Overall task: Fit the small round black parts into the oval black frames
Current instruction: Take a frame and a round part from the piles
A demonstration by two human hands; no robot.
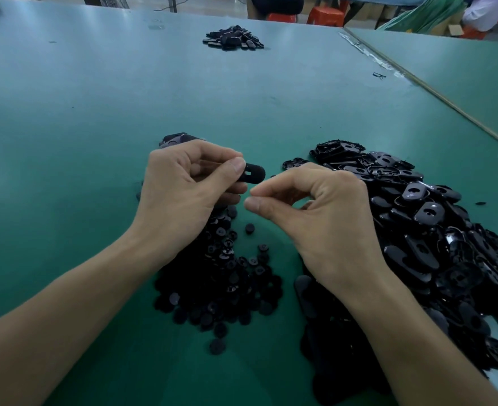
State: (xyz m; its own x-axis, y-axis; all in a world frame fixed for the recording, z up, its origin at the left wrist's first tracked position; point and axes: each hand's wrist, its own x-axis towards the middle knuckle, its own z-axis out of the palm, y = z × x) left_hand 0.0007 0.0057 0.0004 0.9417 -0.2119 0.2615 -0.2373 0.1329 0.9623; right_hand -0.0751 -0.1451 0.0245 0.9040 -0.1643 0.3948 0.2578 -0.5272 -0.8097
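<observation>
Nearest, between the forearms: heap of small round parts (221, 276), a few strays at its edge. Just right: big pile of oval frames (435, 230) (running out of view at the near right). Above the heaps: pinching one oval frame (252, 172) by its end with left hand (183, 189); right hand (315, 206) thumb and forefinger pressed together, can't tell on what. Beyond: open green table (95, 98), far small pile (233, 39), table seam (417, 80) on right.

One head-worn camera looks forward and down, close over the left hand (183, 186) and right hand (326, 212). The green table (95, 112) seems softer towards its far end.
</observation>
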